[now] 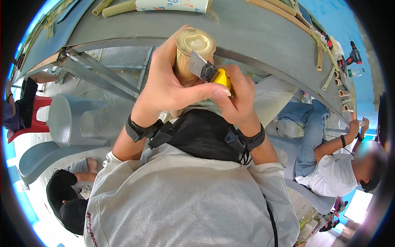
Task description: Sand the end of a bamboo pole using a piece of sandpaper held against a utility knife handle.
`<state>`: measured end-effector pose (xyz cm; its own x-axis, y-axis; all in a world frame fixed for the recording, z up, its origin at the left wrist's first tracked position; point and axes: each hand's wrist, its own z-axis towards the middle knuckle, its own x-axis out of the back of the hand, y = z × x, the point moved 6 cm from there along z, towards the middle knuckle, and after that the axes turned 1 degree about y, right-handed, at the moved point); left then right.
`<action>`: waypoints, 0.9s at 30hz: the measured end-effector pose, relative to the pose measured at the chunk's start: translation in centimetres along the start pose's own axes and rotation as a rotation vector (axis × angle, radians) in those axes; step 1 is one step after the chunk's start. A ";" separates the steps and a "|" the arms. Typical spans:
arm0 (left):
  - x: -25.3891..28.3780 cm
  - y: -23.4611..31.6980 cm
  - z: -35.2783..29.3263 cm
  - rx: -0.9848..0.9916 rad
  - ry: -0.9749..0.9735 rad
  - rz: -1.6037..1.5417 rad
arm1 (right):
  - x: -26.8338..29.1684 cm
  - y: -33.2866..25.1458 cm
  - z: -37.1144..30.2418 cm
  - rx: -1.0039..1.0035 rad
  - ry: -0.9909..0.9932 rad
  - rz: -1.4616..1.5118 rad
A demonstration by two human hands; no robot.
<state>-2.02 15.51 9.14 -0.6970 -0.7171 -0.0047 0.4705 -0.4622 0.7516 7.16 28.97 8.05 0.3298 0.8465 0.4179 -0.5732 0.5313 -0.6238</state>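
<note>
Upright in front of my chest, a short bamboo piece [196,38] is gripped by my left hand [158,84]. Its pale, round closed end faces up. My right hand [240,92] is closed around a yellow-handled utility knife [222,78], whose wide blade rests against the upper side of the bamboo. My left thumb reaches across to the knife, by the yellow handle and the right fingertips. The left fingers behind the bamboo are mostly hidden.
Ahead is a grey table [164,26] bearing bamboo lengths [119,8], a printed white roll [173,4] and, far right, a cordless drill [353,55]. A grey stool [68,119] stands left. A person in a white shirt [329,177] sits right; others are at left.
</note>
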 end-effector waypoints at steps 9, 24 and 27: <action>0.4 0.1 -0.7 -0.043 0.012 0.070 | -0.4 -0.3 0.1 0.106 0.013 -0.075; 0.1 0.4 -1.0 0.181 0.142 0.134 | -1.2 3.4 -0.8 -0.224 0.148 0.251; 0.3 0.5 -1.2 0.213 0.156 0.114 | -1.0 3.0 -0.6 -0.187 0.167 0.323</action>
<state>-1.34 14.40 8.70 -0.5468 -0.8373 -0.0011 0.4049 -0.2657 0.8749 5.57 29.76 5.41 0.2812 0.9566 0.0768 -0.5260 0.2206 -0.8214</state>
